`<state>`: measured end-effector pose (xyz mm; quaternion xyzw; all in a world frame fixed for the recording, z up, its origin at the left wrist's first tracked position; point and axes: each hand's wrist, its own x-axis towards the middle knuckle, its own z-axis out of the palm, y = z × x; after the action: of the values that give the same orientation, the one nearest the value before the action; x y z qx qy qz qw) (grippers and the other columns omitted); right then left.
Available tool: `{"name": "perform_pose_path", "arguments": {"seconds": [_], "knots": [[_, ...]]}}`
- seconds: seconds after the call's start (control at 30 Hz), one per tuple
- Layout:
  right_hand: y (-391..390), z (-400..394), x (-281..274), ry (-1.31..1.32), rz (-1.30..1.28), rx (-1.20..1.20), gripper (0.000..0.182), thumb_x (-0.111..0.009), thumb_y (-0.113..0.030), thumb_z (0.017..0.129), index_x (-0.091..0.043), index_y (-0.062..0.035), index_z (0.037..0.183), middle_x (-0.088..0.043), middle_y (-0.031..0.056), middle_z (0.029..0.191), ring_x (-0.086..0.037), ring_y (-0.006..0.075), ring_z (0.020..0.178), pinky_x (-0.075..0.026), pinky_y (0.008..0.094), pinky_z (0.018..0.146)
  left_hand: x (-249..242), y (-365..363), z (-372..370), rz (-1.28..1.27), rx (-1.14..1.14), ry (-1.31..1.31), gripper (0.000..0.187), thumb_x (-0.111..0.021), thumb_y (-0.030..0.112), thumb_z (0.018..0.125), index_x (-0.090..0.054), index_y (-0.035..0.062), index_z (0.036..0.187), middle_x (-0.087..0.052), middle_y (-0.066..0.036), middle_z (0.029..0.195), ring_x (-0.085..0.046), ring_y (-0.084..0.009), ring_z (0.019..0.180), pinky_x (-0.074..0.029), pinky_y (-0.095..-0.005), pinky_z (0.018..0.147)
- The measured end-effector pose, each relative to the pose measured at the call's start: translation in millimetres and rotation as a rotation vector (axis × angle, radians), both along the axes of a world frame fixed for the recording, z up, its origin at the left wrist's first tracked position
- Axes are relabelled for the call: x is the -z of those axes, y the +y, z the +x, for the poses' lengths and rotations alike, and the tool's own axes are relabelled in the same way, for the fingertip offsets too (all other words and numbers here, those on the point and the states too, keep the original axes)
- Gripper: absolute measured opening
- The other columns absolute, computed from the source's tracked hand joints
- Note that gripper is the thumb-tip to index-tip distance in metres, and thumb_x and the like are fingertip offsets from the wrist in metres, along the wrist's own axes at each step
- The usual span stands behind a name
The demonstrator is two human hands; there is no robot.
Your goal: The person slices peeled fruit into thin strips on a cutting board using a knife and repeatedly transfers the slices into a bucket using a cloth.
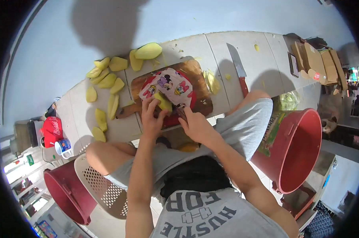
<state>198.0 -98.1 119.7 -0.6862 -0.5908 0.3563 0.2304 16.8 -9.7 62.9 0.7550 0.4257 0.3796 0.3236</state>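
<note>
My left hand (152, 118) is closed on a peeled yellow-green piece (163, 102) above a cartoon-print cloth (171, 84). This cloth lies on a wooden cutting board (203, 91). Just right of the piece, my right hand (197, 126) is wrapped round a small dark tool (181, 112), its tip close to the piece; what kind of tool is hard to make out. Several peeled yellow-green pieces (108, 81) lie on the tiles left of the board, with a large one (148, 50) behind it. Yellow-green scraps (212, 81) sit at the board's right edge.
A large knife with a red handle (237, 61) lies on the tiles to the right. One red bucket (300, 150) stands at right, another (68, 192) at lower left beside a beige basket (102, 190). Cardboard (316, 63) is at far right, a mug (63, 147) at left.
</note>
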Motion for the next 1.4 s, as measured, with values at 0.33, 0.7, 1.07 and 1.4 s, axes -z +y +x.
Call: {"name": "perform_pose_path", "arguments": {"seconds": [0.33, 0.7, 1.07, 1.4], "knots": [[-5, -1, -2, -0.104, 0.038, -0.014, 0.029, -0.058, -0.024, 0.099, -0.048, 0.0007, 0.112, -0.066, 0.0244, 0.075, -0.068, 0.0443, 0.07, -0.055, 0.0526, 0.064, 35, 22, -5, 0.224, 0.098, 0.052, 0.033, -0.066, 0.017, 0.092, -0.056, 0.0012, 0.12, -0.052, -0.022, 0.126, -0.054, -0.0412, 0.11, -0.046, -0.0481, 0.097], [-15, -5, -53, -0.156, -0.039, -0.058, 0.027, -0.058, -0.027, 0.1, -0.046, -0.0028, 0.101, -0.065, 0.0192, 0.075, -0.069, 0.04, 0.065, -0.057, 0.0475, 0.057, 38, 25, -8, 0.199, 0.123, 0.132, 0.041, -0.064, 0.017, 0.085, -0.057, -0.0009, 0.121, -0.048, -0.026, 0.129, -0.055, -0.042, 0.109, -0.05, -0.0482, 0.092], [-3, -1, -39, -0.082, -0.055, -0.056, 0.026, -0.057, -0.024, 0.1, -0.046, -0.001, 0.099, -0.065, 0.0222, 0.072, -0.068, 0.0421, 0.065, -0.056, 0.0499, 0.058, 45, 26, -12, 0.164, 0.13, 0.108, 0.037, -0.056, 0.021, 0.092, -0.055, 0.0016, 0.124, -0.047, -0.026, 0.128, -0.052, -0.0428, 0.113, -0.045, -0.0493, 0.096], [-4, -9, -36, -0.084, -0.1, -0.014, 0.027, -0.06, -0.021, 0.098, -0.045, 0.0003, 0.101, -0.064, 0.0233, 0.073, -0.066, 0.0438, 0.066, -0.054, 0.0511, 0.058, 40, 26, -12, 0.197, 0.129, 0.122, 0.038, -0.061, 0.016, 0.086, -0.057, 0.001, 0.12, -0.049, -0.027, 0.131, -0.056, -0.0447, 0.111, -0.049, -0.05, 0.093]]}}
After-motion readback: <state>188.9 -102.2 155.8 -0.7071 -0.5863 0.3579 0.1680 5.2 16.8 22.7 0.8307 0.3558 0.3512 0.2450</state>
